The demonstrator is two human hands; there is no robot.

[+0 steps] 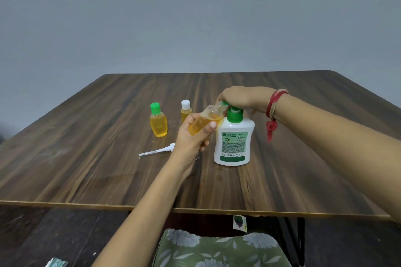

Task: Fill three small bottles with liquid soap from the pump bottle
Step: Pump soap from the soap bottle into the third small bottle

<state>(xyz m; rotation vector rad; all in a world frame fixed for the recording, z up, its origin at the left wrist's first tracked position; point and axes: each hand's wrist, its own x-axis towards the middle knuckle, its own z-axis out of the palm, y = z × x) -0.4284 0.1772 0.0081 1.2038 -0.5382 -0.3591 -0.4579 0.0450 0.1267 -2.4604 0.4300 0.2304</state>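
Observation:
A white pump bottle [234,141] with a green pump head stands upright near the table's middle. My right hand [240,97] rests on top of the pump head, fingers curled over it. My left hand [192,136] grips a small clear bottle [206,120] part full of yellow soap, tilted with its open neck up at the pump's spout. Two more small bottles of yellow soap stand capped behind: one with a green cap [158,120], one with a white cap [186,110].
A white spray-pump top with its tube [158,151] lies on the dark wooden table [86,158] left of my left hand. The table's near edge runs across the lower view. Below it shows a green flowered cushion [217,249]. A grey wall stands behind.

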